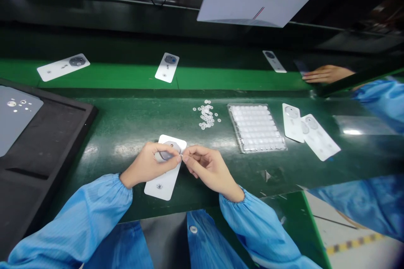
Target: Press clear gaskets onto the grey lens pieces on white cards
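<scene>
My left hand [154, 162] is over a white phone-shaped panel [162, 185] with a round grey camera area, its thumb and forefinger pinched together. Right beside it, my right hand [210, 166] also pinches, and the fingertips of both meet at the panel's right edge. Something small and whitish seems to be between them, too small to name. Beyond my hands, small clear round pieces [206, 115] lie in a loose heap. To their right is a clear plastic tray [257, 128] with rows of whitish pieces. My fingers partly cover the panel's camera area.
Two white panels [320, 136] [293, 122] overlap right of the tray. More panels [167, 67] [63, 67] [274, 61] lie on the green strip behind. A black tray [66, 122] with a grey sheet stands left. A co-worker's hand [330, 74] reaches in at right.
</scene>
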The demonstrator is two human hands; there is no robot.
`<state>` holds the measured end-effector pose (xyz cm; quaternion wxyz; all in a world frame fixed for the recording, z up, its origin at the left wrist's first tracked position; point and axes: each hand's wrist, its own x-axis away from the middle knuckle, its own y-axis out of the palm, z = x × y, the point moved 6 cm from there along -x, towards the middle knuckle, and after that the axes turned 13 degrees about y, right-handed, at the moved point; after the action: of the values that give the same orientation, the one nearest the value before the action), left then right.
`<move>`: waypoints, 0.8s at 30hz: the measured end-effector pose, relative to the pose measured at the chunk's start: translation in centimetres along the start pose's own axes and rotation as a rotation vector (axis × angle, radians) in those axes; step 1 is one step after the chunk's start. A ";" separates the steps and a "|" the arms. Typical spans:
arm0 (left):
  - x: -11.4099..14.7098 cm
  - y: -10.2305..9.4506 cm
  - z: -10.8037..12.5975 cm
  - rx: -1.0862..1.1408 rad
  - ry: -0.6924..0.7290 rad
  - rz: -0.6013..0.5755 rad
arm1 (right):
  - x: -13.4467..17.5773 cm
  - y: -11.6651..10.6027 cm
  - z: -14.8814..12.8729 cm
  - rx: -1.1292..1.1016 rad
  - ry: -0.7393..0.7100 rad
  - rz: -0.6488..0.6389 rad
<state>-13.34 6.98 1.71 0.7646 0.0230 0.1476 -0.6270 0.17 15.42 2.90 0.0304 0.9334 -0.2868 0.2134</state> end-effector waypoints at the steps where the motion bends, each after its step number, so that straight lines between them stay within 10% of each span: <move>1: 0.0 0.0 0.0 0.000 0.002 -0.002 | 0.0 0.0 0.0 0.004 -0.010 0.007; 24: 0.0 0.1 0.4 -0.012 0.042 -0.020 | 0.0 -0.2 -0.1 0.026 0.022 0.097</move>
<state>-13.16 6.92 2.13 0.7553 0.0302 0.1674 -0.6329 0.27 15.64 3.00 0.0110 0.9164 -0.3285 0.2284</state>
